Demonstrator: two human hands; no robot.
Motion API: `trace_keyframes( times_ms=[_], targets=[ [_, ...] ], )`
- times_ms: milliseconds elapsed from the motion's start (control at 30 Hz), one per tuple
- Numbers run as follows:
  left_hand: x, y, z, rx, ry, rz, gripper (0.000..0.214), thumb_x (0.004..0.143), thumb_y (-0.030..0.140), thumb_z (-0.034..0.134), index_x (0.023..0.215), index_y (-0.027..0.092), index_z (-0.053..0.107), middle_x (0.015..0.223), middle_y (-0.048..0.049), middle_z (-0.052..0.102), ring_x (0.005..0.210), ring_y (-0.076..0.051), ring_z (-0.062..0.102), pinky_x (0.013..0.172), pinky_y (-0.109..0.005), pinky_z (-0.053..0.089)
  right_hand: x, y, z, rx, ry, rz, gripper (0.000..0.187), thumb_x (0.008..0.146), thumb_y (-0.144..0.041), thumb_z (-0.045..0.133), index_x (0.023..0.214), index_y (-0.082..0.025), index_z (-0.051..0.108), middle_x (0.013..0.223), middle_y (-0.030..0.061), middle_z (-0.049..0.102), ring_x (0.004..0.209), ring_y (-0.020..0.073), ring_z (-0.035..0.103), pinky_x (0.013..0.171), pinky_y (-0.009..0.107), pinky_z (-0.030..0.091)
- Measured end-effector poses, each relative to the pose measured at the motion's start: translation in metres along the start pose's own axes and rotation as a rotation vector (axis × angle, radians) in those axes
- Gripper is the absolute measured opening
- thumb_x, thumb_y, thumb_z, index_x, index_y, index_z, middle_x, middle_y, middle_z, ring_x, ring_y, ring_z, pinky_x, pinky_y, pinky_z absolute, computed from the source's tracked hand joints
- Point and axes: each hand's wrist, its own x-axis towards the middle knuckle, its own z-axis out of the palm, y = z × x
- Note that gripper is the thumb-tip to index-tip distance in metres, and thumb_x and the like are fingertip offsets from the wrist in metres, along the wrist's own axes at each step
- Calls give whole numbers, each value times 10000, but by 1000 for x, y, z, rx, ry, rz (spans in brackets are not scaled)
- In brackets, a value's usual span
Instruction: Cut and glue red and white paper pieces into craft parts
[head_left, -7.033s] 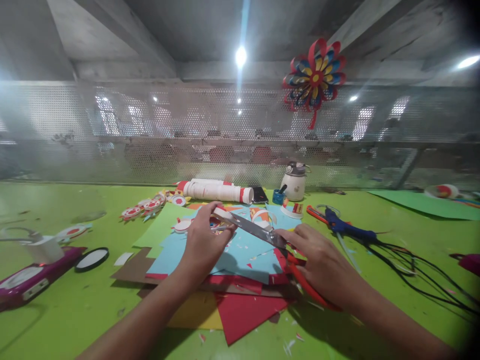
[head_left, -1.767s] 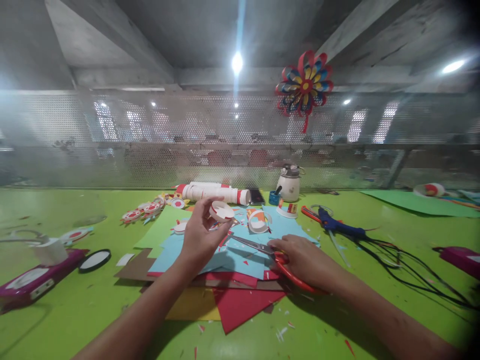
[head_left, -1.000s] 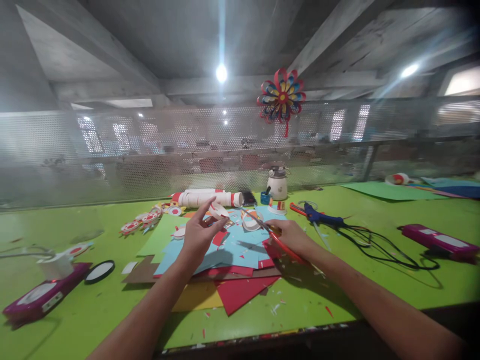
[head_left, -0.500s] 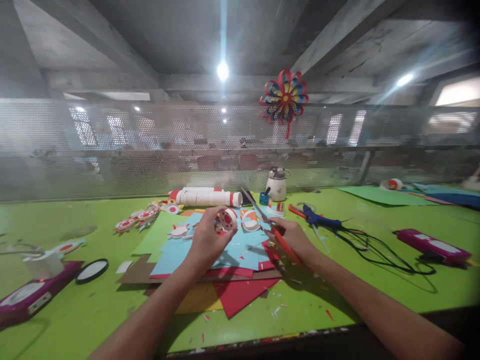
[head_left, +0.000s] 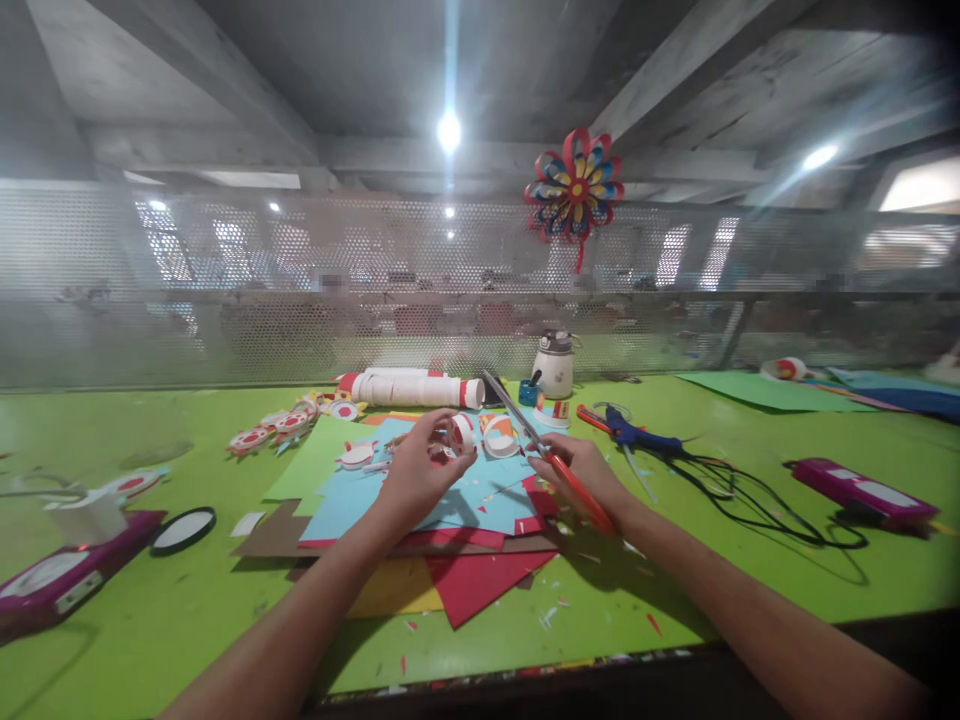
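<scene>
My left hand (head_left: 421, 468) grips a small cut-down paper cup (head_left: 463, 434), white with red patches, between thumb and fingers above the paper stack. Scissors (head_left: 568, 482) with red handles are held in my right hand (head_left: 583, 470), their blades pointing up and away to the left. Between the two hands stands another paper cup (head_left: 499, 436) with orange and white on it. Beneath them lie light blue paper sheets (head_left: 450, 505). A white paper piece with red tabs (head_left: 357, 455) rests on the blue sheets to the left of my left hand.
Behind the sheets lies a long roll of stacked white cups (head_left: 409, 389), near a white bottle (head_left: 553, 365). A blue glue gun (head_left: 637, 434) with a black cord is on the right, by a purple power strip (head_left: 862, 490). Another power strip (head_left: 75, 575) and a round black-rimmed disc (head_left: 183, 530) are left.
My left hand has turned the cup, so its open face with the red pattern no longer points at me and its side shows. The scissors stay in my right hand, slightly tilted.
</scene>
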Motion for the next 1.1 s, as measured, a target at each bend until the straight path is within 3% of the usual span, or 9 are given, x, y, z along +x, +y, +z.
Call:
trace_keyframes(
  times_ms=[167, 400, 500, 633, 833, 933, 1100],
  targets=[
    [0, 10, 0, -507, -86, -209, 587, 673, 266, 768, 1191, 199, 501, 997, -63, 662, 810, -205, 671, 647, -317, 531, -4, -10, 1, 51, -42, -10, 317, 778, -309, 561, 969, -111, 716, 644, 14, 616, 559, 143, 502, 527, 247, 426],
    [-2, 19, -7, -768, 23, -363, 659, 633, 191, 819, 1237, 211, 557, 964, -59, 669, 867, -208, 671, 766, -330, 523, -3, -11, 4, 93, -109, 18, 366, 737, -275, 581, 1037, -119, 722, 604, -15, 574, 522, 127, 457, 502, 236, 401],
    [0, 17, -11, -850, 43, -403, 621, 641, 162, 808, 1211, 207, 566, 922, -39, 653, 827, -175, 659, 794, -317, 524, -4, -13, 3, 108, -128, 30, 388, 748, -291, 582, 1071, -121, 715, 610, -13, 576, 529, 132, 463, 497, 236, 401],
    [4, 14, -14, -1001, 40, -402, 391, 769, 288, 707, 1126, 175, 596, 914, -58, 659, 813, -178, 654, 773, -319, 535, -5, -14, 1, 115, -151, 37, 387, 747, -296, 590, 1068, -117, 713, 618, -5, 581, 546, 139, 484, 516, 244, 423],
    [8, 10, -14, -956, 104, -471, 239, 826, 353, 660, 1000, 199, 603, 903, -25, 671, 773, -157, 666, 707, -288, 553, -8, -11, 5, 106, -180, 28, 322, 740, -255, 595, 1006, -117, 713, 666, 12, 627, 539, 135, 503, 522, 243, 436],
    [7, 8, -15, -904, 56, -502, 228, 802, 313, 695, 996, 248, 595, 925, -6, 678, 740, -149, 668, 657, -274, 548, -12, -12, 8, 103, -202, 15, 274, 733, -235, 608, 959, -132, 724, 708, 17, 650, 591, 144, 536, 564, 241, 455],
    [6, 7, -18, -945, -31, -465, 317, 817, 252, 693, 1123, 244, 609, 1009, -26, 678, 818, -134, 660, 805, -291, 541, -17, -16, 7, 110, -227, -6, 241, 739, -218, 611, 944, -161, 723, 769, 13, 671, 661, 157, 568, 621, 239, 474]
  ],
)
